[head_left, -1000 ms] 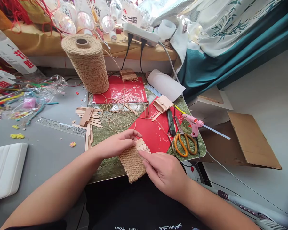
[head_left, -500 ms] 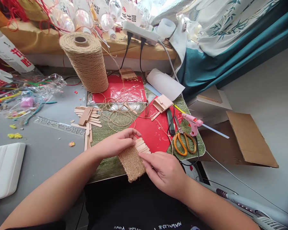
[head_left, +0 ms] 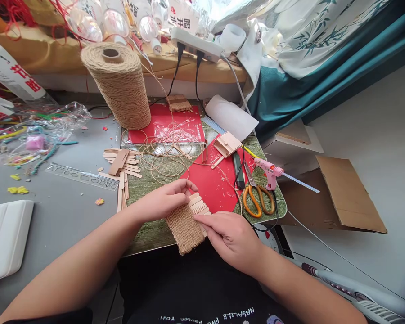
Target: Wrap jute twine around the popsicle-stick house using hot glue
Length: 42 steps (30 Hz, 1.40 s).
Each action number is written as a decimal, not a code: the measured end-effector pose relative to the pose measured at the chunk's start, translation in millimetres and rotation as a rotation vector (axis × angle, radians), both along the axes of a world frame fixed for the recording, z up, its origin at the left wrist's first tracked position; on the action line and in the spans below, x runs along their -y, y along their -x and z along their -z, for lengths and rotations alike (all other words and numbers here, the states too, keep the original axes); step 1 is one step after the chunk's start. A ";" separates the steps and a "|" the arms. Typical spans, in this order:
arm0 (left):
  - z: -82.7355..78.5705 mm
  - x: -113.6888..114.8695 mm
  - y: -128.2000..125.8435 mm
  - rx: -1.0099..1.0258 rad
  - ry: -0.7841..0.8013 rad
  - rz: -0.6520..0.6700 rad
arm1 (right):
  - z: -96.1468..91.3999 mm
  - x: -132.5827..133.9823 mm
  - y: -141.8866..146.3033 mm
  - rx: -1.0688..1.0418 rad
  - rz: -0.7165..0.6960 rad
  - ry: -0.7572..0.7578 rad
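A panel of wooden craft sticks (head_left: 198, 205), mostly wrapped in jute twine (head_left: 184, 227), lies at the near edge of the green mat (head_left: 148, 234). My left hand (head_left: 164, 200) rests flat on the panel's left side, fingers stretched over the bare stick ends. My right hand (head_left: 231, 236) presses the panel's right edge, index finger laid along the twine wrap, the other fingers curled. A loose length of twine (head_left: 164, 157) runs from the panel toward the big jute spool (head_left: 118, 85).
Loose craft sticks (head_left: 121, 164) lie left of the mat beside a clear ruler (head_left: 83, 176). Orange scissors (head_left: 258, 198), a pink glue gun (head_left: 270, 173) and a black knife (head_left: 238, 168) sit to the right. A power strip (head_left: 197, 45) is behind, cardboard (head_left: 344, 193) at right.
Both hands stay on the panel. My right index finger has slid slightly along the panel's edge; the view has drifted a little.
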<state>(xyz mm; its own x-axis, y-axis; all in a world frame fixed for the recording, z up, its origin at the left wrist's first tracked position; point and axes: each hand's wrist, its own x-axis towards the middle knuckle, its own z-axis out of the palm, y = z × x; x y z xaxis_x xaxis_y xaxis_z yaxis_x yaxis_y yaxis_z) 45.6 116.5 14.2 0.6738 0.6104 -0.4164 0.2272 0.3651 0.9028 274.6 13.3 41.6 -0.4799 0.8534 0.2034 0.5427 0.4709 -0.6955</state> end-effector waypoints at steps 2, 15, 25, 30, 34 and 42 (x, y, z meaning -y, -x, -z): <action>-0.3 0.4 -0.1 -0.022 -0.016 -0.004 | -1.4 -0.9 0.1 0.012 -0.010 0.022; -1.1 2.3 -2.2 0.055 0.023 -0.029 | 0.7 1.1 4.1 0.067 0.066 0.041; -1.5 3.1 -2.5 0.059 0.042 -0.032 | 0.9 2.1 -0.4 0.139 -0.064 -0.090; -2.4 2.7 -2.7 0.038 0.026 -0.039 | 3.9 16.8 -2.1 0.149 -0.058 -0.144; -2.7 2.9 -3.0 0.042 0.037 -0.038 | 5.5 27.3 -1.8 0.120 -0.035 -0.095; -4.6 3.2 -3.4 0.001 0.027 -0.039 | 12.8 44.1 -1.1 -0.025 0.017 0.028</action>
<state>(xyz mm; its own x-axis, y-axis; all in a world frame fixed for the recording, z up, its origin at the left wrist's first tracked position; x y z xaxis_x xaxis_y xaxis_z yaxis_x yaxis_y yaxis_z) 49.0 113.2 18.8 0.6500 0.6248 -0.4325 0.2118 0.3976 0.8928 275.7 -30.8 28.8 -0.4600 0.8671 0.1910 0.5329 0.4417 -0.7218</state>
